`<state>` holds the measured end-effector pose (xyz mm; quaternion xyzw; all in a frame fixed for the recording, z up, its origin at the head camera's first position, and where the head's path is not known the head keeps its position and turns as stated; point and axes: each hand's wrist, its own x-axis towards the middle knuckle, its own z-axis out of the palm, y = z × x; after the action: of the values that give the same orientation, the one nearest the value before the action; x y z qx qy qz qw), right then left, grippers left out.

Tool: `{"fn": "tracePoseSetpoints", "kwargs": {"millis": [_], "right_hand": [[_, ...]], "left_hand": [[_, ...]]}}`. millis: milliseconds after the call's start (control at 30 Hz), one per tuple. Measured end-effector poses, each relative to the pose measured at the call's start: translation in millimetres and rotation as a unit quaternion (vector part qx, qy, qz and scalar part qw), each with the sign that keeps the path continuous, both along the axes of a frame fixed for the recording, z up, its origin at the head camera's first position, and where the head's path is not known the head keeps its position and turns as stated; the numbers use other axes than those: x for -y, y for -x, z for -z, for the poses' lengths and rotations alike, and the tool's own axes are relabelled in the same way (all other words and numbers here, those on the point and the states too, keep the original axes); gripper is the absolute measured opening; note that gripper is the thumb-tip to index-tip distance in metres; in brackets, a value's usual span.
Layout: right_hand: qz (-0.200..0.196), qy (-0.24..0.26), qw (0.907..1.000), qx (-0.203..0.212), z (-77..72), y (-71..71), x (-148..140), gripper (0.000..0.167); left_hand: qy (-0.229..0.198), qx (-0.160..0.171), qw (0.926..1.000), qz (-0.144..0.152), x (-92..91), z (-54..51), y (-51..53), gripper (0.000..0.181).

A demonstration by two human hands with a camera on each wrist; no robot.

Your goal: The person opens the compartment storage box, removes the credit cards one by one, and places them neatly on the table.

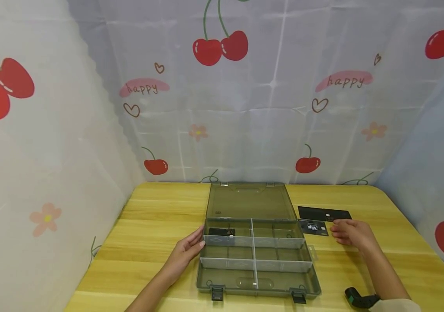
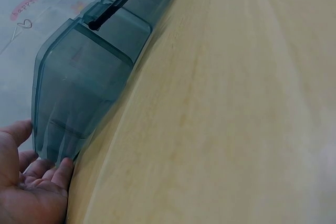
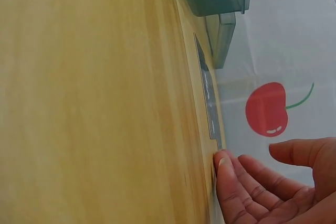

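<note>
A grey translucent organizer box [image 1: 254,242] lies on the table with its lid [image 1: 251,201] folded back. Inside its far-left compartment is a black card [image 1: 220,232] marked VIP. My left hand [image 1: 186,251] touches the box's left side; in the left wrist view, the thumb and fingers of that hand [image 2: 37,182] meet its corner. Right of the box lie a dark Vip card [image 1: 313,227] and, behind it, black cards [image 1: 311,213] side by side. My right hand [image 1: 352,234] is at the near edge of these cards, its thumb apart from the fingers in the right wrist view.
Two dark latches [image 1: 217,293] hang from the box's near edge. A black strap [image 1: 358,299] is around the right wrist. Cherry-printed cloth [image 1: 245,143] encloses the wooden table [image 1: 159,212] at the back and both sides.
</note>
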<state>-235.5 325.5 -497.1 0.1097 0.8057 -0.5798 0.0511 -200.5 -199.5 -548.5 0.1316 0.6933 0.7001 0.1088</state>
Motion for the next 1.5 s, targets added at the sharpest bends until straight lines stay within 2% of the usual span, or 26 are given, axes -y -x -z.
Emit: {"fn": "tracePoseSetpoints", "kwargs": {"millis": [167, 400, 567, 633, 700, 833, 967, 1067, 1133, 1300, 1500], "right_hand": [[-0.001, -0.02, 0.9997, -0.016, -1.2, 0.3, 1, 0.053], [-0.017, -0.05, 0.9964, -0.067, -5.4, -2.1, 1, 0.051], [-0.041, -0.1, 0.9886, -0.105, -8.0, 3.7, 11, 0.051], [-0.057, -0.141, 0.9804, -0.125, -7.8, 5.1, 14, 0.05], [-0.074, -0.194, 0.9675, -0.144, -7.2, 3.7, 15, 0.046], [-0.119, -0.29, 0.9323, -0.182, -4.8, -2.9, 16, 0.037], [-0.169, -0.323, 0.9106, -0.195, -3.3, -5.6, 19, 0.035], [-0.204, -0.334, 0.9005, -0.19, -3.2, -8.6, 21, 0.036], [-0.23, -0.348, 0.8906, -0.181, -2.5, -9.4, 22, 0.038], [-0.278, -0.362, 0.8771, -0.15, 0.4, -9.6, 22, 0.041], [-0.277, -0.364, 0.8769, -0.148, -1.8, -12.7, 24, 0.04]], "left_hand": [[0.0, -0.003, 1.0, -0.001, -1.0, 0.3, -0.4, 0.063], [0.0, -0.002, 0.9999, 0.013, -2.9, 1.1, 2.5, 0.064], [-0.006, 0.002, 0.9999, -0.008, 3.2, -2.3, 3.4, 0.063], [-0.007, 0.007, 0.9998, -0.019, 5.8, -3.8, 3.0, 0.063], [-0.005, 0.008, 0.9998, -0.017, 7.1, -3.7, 3.4, 0.062], [-0.003, 0.01, 0.9999, -0.003, 5.5, -1.2, 3.5, 0.063], [-0.007, 0.011, 0.9999, -0.004, 2.2, 0.7, 1.6, 0.063], [-0.007, 0.006, 1.0, -0.002, 0.9, 2.5, 1.6, 0.062], [-0.006, 0.004, 1.0, -0.003, 0.5, 3.1, 1.9, 0.062], [-0.007, 0.006, 1.0, -0.004, 0.4, 2.8, 1.2, 0.061], [-0.011, 0.004, 0.9999, -0.003, 0.4, 2.3, 0.4, 0.062]]}}
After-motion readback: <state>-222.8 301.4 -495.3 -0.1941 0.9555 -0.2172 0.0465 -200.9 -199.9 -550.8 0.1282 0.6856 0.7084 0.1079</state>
